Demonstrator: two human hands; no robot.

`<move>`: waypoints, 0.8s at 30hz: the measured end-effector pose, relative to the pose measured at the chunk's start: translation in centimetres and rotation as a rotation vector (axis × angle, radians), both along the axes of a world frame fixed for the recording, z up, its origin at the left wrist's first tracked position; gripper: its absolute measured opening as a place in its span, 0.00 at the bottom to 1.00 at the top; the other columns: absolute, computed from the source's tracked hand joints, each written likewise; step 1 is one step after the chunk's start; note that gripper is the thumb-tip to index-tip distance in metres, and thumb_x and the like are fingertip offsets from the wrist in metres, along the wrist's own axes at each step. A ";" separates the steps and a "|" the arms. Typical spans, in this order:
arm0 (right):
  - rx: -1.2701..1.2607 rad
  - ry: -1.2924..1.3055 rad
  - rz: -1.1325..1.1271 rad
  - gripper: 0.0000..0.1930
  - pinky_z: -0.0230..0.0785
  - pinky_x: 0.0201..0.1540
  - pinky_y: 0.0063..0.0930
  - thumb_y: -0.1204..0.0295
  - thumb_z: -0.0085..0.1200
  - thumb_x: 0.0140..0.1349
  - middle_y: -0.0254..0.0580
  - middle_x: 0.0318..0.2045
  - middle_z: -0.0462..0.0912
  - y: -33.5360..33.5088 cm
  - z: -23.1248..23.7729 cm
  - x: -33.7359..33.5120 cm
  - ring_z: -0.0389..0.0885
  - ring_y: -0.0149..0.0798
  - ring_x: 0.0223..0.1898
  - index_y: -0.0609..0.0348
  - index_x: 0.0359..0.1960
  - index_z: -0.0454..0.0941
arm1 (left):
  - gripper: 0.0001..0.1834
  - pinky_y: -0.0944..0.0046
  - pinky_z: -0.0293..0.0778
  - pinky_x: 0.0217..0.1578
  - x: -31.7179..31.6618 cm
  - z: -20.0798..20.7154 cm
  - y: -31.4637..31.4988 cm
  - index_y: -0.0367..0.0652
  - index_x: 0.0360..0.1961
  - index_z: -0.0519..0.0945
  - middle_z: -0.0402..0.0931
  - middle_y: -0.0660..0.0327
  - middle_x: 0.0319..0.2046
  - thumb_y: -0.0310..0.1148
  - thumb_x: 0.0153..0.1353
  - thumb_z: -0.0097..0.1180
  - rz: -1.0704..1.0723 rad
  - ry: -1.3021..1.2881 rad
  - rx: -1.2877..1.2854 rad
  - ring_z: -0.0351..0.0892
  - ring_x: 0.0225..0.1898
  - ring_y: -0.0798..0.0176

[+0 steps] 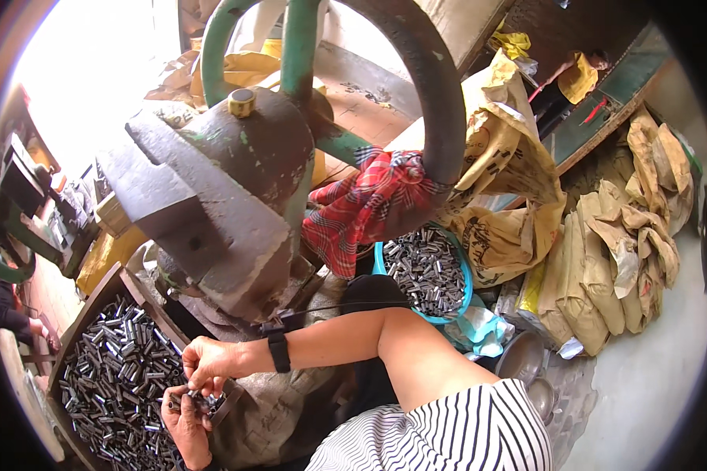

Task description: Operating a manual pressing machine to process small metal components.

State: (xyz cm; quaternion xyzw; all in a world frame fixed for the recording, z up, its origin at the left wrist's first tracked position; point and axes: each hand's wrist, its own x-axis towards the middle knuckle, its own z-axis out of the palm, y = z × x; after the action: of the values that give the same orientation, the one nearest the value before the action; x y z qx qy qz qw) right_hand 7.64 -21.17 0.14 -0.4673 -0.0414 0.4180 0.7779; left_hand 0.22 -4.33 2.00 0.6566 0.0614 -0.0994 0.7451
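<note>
A tray (130, 289) full of small dark metal tubes (118, 377) stands at the lower left. At its right edge, my left hand (187, 432) is closed around what look like a few short metal tubes (176, 400), their ends showing. My right hand (212, 359), with a black band on its wrist, reaches over from the right; its fingertips are pinched together just above the left fingers. What the pinch holds is hidden. Right beside both hands sits a dark metal holder (229, 402) with small shiny pieces in it.
A heavy press (204, 204) with a green handwheel (297, 55) rises ahead of me. A red checked cloth (369, 200) is tied on its rim. Beyond my right arm stands a blue basin (470, 290) of metal pieces. Brown sacks (589, 267) are stacked at the right.
</note>
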 end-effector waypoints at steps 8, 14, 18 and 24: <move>0.035 -0.135 -0.118 0.08 0.77 0.21 0.25 0.80 0.57 0.47 0.43 0.21 0.77 -0.2 0.4 0.1 0.80 0.33 0.21 0.66 0.27 0.69 | 0.08 0.83 0.60 0.17 0.4 -0.8 0.7 0.42 0.42 0.72 0.72 0.69 0.28 0.33 0.66 0.48 0.116 0.050 -0.166 0.65 0.21 0.81; -0.009 -0.215 -0.150 0.07 0.76 0.21 0.25 0.79 0.57 0.47 0.42 0.20 0.77 0.2 -0.1 0.0 0.79 0.32 0.21 0.66 0.26 0.70 | 0.05 0.82 0.60 0.14 1.0 -2.5 1.0 0.40 0.37 0.73 0.69 0.67 0.22 0.31 0.64 0.50 0.125 -0.051 -0.058 0.62 0.16 0.80; -0.028 -0.131 -0.123 0.07 0.76 0.20 0.24 0.79 0.56 0.48 0.42 0.20 0.77 -0.1 -0.4 0.4 0.79 0.32 0.21 0.67 0.26 0.70 | 0.05 0.82 0.57 0.12 1.2 -2.8 0.5 0.41 0.34 0.72 0.67 0.68 0.19 0.31 0.64 0.51 0.088 -0.038 -0.004 0.60 0.14 0.81; -0.181 -0.395 -0.074 0.08 0.72 0.17 0.21 0.74 0.52 0.54 0.39 0.18 0.77 -0.6 1.2 0.0 0.77 0.29 0.16 0.69 0.26 0.72 | 0.05 0.82 0.57 0.12 0.9 -2.6 0.5 0.42 0.36 0.72 0.67 0.69 0.17 0.32 0.64 0.51 0.206 -0.076 -0.048 0.61 0.12 0.81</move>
State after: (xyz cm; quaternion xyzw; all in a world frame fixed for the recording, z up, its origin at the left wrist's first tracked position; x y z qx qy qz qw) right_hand 7.63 -21.79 1.32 -0.6093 -0.1382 0.2916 0.7243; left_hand 1.12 -3.82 -0.64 0.6320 0.0981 0.0014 0.7688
